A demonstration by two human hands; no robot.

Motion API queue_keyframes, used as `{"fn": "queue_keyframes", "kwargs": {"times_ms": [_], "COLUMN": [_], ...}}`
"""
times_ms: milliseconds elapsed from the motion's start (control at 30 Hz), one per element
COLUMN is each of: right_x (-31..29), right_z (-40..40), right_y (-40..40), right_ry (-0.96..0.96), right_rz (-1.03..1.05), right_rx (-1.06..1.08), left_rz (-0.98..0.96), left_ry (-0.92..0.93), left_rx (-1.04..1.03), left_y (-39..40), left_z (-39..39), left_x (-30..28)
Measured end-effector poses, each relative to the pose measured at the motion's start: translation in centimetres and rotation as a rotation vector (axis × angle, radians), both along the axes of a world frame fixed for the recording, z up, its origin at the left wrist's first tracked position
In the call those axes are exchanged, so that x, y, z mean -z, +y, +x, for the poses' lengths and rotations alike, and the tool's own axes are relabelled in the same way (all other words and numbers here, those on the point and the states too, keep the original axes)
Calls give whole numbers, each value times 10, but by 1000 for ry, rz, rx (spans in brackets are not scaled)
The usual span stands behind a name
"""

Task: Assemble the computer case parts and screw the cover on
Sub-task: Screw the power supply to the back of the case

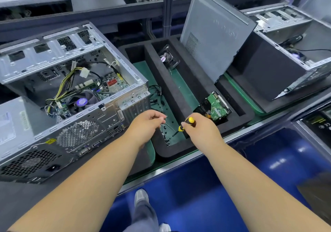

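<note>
An open computer case [71, 95] lies on its side at the left, its motherboard and cables showing. The grey side cover [215, 40] leans upright in the black foam tray [179, 88]. My right hand [200, 128] grips a yellow-and-black screwdriver [184, 125], tip pointing down at the loose black screws [166, 137] in the tray's near slot. My left hand [148, 122] hovers over the same slot with fingers curled and fingertips together; whether it pinches a screw I cannot tell.
A small fan [168, 57] and a hard drive [215, 106] lie in the tray's slots, with black cables [157, 95] beside the case. A second open case [286, 52] sits at the right. The bench edge [179, 162] runs in front, blue floor below.
</note>
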State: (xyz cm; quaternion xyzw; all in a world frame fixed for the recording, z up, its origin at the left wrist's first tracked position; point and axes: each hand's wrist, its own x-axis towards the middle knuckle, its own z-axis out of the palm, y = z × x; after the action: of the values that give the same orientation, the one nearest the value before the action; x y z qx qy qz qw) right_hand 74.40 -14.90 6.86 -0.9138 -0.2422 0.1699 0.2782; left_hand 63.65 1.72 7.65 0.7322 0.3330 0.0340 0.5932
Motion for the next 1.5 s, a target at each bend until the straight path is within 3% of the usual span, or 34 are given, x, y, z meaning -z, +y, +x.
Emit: {"fn": "queue_keyframes", "kwargs": {"times_ms": [500, 800, 1033, 1300, 1500], "right_x": [11, -34, -83, -115, -122], "right_z": [-3, 8, 7, 1, -1], "right_y": [14, -2, -18, -35, -48], "right_ry": [13, -26, 94, 82, 117], "right_rz": [-57, 148, 443, 529, 595], "right_rx": [-18, 82, 168, 173, 162], "left_rz": [-15, -33, -216, -521, -553], "left_ry": [14, 19, -4, -79, -130], "left_rx": [10, -4, -79, -223, -214], "left_y": [8, 4, -16, -35, -46], "left_z": [-2, -6, 6, 16, 14], "left_x": [3, 2, -14, -39, -51]}}
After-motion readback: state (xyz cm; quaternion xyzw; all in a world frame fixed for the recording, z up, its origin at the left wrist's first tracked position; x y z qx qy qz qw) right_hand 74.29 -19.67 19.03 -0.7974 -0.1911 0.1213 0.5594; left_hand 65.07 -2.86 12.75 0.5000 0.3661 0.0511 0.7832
